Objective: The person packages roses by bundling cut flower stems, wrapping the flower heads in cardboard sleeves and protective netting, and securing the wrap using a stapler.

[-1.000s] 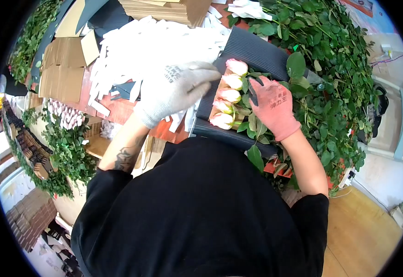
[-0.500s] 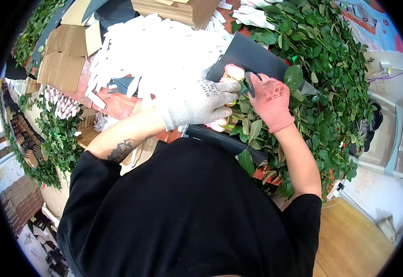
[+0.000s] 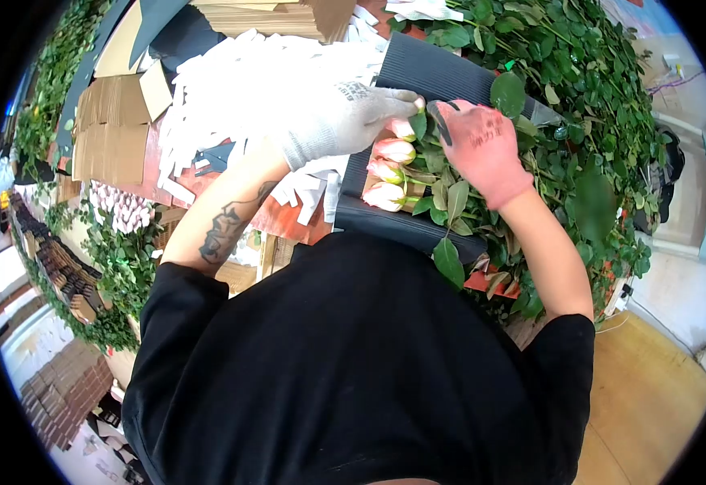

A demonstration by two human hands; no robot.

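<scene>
Several pink roses (image 3: 393, 150) lie in a row, heads to the left, on black corrugated cardboard (image 3: 442, 73). My left hand (image 3: 353, 117), in a white-grey glove, reaches over the top of the row. Its fingers are stretched out, with the tips touching a pale rose bud (image 3: 419, 104). Close to its right, my right hand (image 3: 486, 149), in a pink glove with dark fingertips, is closed among stems and leaves just behind that bud. It appears to pinch a rose stem, largely hidden by the fingers. Green leaves (image 3: 450, 198) spread below this hand.
White paper strips (image 3: 248, 89) are heaped left of the roses. Flattened brown cardboard (image 3: 111, 129) and a cardboard stack (image 3: 280, 18) lie farther off. Leafy stems (image 3: 563, 162) fill the right side. More pink roses (image 3: 123, 206) stand at the left.
My left hand has moved up off the lower roses, uncovering the row of heads. My right hand remains closed near the top bud. The view has shifted slightly.
</scene>
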